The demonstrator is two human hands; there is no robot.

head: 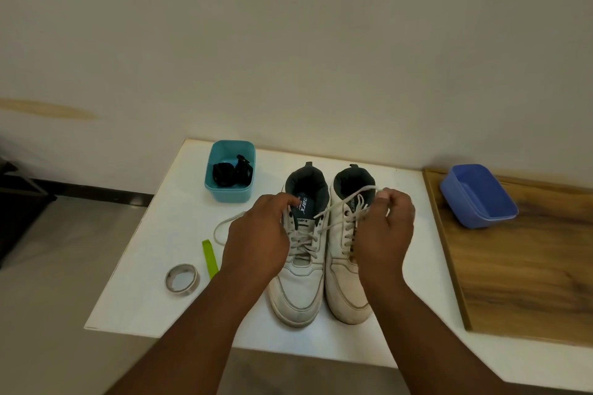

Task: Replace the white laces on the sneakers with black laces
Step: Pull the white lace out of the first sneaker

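Two white sneakers are standing side by side on the white table point(134, 282), toes toward the viewer: the left sneaker point(296, 292) and the right sneaker point(345, 285), both carrying white laces point(306, 242). The left hand point(256, 234) is gripping the left sneaker at its collar, fingers curled over the edge. The right hand point(385, 231) is pinching a white lace end point(346, 200) stretched taut across the right sneaker's opening. A teal container point(228, 192) at the table's far left is holding bundled black laces point(229, 173). A blue container point(478, 197) is sitting tilted on the wooden board point(529, 266), nothing visible inside. A tape roll point(182, 278) and a green strip point(209, 258) are lying near the left forearm.
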